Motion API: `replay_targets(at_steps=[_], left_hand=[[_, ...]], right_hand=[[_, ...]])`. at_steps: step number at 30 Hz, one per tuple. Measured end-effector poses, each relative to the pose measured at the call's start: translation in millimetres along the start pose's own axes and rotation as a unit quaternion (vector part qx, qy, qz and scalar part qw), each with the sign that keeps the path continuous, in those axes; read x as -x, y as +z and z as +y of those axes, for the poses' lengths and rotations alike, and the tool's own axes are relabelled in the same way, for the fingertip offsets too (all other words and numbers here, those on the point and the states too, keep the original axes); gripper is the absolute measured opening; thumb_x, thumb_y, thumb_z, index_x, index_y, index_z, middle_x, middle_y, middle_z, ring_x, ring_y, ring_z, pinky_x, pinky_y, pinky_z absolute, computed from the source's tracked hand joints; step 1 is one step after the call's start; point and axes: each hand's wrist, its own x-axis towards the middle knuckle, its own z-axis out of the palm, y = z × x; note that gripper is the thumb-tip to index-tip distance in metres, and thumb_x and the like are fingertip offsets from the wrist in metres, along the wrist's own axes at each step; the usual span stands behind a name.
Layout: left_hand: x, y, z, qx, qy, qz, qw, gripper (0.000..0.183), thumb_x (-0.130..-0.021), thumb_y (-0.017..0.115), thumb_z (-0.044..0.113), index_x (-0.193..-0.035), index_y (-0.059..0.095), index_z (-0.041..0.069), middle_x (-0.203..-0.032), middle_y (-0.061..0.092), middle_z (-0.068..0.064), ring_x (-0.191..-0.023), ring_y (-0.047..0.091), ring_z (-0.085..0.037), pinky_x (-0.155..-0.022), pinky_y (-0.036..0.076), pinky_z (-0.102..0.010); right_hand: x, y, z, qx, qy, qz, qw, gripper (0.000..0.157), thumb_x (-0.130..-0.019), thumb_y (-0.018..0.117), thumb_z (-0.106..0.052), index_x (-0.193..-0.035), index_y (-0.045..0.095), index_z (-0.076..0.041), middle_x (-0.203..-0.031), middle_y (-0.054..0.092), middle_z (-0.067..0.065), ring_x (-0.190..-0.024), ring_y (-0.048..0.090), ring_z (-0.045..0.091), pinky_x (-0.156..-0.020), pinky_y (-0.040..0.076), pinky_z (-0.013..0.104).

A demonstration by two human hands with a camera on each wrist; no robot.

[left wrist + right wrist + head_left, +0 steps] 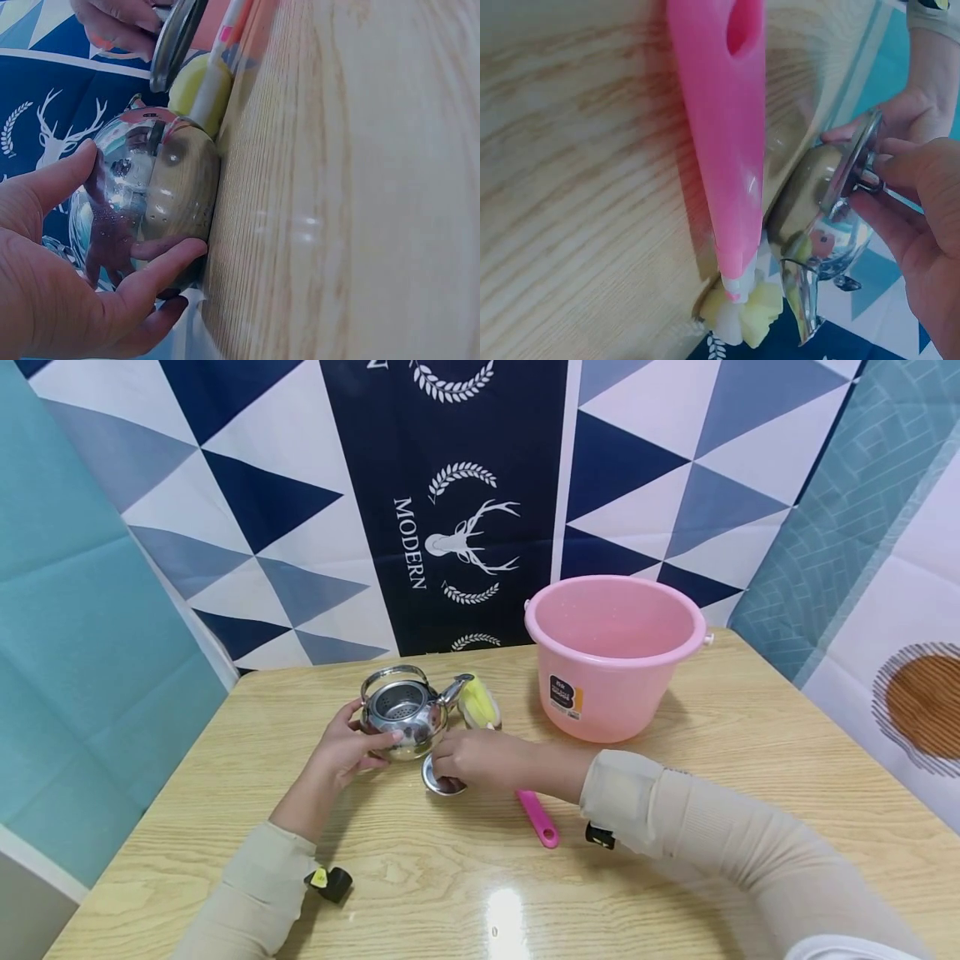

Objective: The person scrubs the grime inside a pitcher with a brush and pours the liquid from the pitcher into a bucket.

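A shiny metal teapot (424,732) stands on the table with its top uncovered, a perforated strainer (400,700) sitting in its mouth. My left hand (347,748) grips the pot's side, thumb and fingers spread around the round body. Between the fingertips of my right hand (480,758) is the knob of the round metal lid (850,166), held tilted just beside the pot. Behind and under the right wrist lies a brush with a yellow sponge head (477,702) and a pink handle (724,142); the wrist hides its middle in the head view.
A pink bucket (600,697) stands at the back right of the wooden table (420,885). Patterned cloth (480,527) hangs behind the table's far edge. The teapot's spout (454,688) points right, toward the sponge head.
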Motion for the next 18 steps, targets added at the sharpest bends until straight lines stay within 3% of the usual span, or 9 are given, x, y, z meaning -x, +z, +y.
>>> replay_targets(at_steps=[9, 18], left_hand=[[-0.6, -1.1, -0.3, 0.008, -0.007, 0.004, 0.9999, 0.099, -0.084, 0.074, -0.002, -0.157, 0.010, 0.018, -0.148, 0.021, -0.026, -0.107, 0.053, -0.036, -0.082, 0.058, -0.048], [0.4, -0.6, 0.6, 0.006, -0.004, 0.001, 1.0000, 0.098, -0.084, 0.074, -0.002, -0.157, 0.011, 0.017, -0.145, 0.024, -0.026, -0.100, 0.056, -0.034, -0.080, 0.059, -0.048]], right_hand=[[0.6, 1.6, -7.5, -0.019, 0.009, -0.070, 0.997, 0.017, -0.078, 0.067, 0.005, -0.081, 0.068, -0.012, -0.082, 0.062, -0.002, -0.078, 0.058, 0.013, -0.071, 0.049, 0.020], [3.2, 5.1, -8.1, -0.037, 0.017, -0.089, 0.995, 0.020, -0.078, 0.065, 0.006, -0.076, 0.067, -0.013, -0.076, 0.057, -0.005, -0.071, 0.054, 0.010, -0.062, 0.045, 0.017]])
